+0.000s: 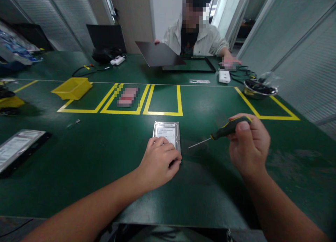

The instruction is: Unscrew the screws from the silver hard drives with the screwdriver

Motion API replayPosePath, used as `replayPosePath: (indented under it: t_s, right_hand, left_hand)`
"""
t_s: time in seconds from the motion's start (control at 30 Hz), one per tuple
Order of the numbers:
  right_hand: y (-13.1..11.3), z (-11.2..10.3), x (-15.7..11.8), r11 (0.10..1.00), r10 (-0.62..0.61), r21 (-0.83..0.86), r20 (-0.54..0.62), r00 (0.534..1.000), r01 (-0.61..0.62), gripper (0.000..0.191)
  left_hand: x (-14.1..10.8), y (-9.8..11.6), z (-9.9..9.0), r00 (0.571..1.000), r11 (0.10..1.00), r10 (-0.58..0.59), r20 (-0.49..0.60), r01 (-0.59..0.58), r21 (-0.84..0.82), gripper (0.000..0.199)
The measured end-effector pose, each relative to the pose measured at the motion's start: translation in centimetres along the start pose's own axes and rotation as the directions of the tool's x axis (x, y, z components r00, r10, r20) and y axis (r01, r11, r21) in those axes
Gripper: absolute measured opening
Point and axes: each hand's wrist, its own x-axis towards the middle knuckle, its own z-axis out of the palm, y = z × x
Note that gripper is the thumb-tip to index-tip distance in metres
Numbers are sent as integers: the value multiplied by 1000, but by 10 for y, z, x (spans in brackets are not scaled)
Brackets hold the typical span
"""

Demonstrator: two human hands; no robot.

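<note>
- Silver rectangular metal hard drive (164, 130): beneath left fingers (170, 151), held at near end.
- Right fingers (244, 129) grip green-and-yellow-handled screwdriver (224, 129), steel shaft (200, 143) left of them.
- Best: drive pinned flat, shaft steady.

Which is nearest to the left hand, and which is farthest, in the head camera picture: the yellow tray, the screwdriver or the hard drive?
From the left hand, nearest first:
1. Hard drive: on the table, partly covered by the fingers.
2. Screwdriver: off to the right, in the right hand.
3. Yellow tray: farther up the table, to the left.
</note>
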Motion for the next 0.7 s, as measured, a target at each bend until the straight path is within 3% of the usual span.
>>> replayPosePath:
  t_s: [0.1, 0.23, 0.43, 0.7]
  right_hand:
    - [-10, 0, -7, 999, 7, -49, -21, 1000, -8, 24]
    - [-19, 1, -15, 997, -45, -56, 46, 998, 47, 18]
    - [-19, 2, -20, 986, -115, -97, 180, 977, 134, 17]
    - [-19, 6, -20, 984, -114, -113, 217, 969, 141, 17]
  left_hand:
    - [0, 0, 0, 1000, 1000, -3, 0, 3, 6, 8]
    - [0, 1, -1, 1000, 1000, -1, -5, 1, 15, 8]
    - [1, 1, -1, 1000, 999, 19, -8, -19, 44, 9]
    - [1, 0, 0, 999, 998, 31, -17, -30, 48, 9]
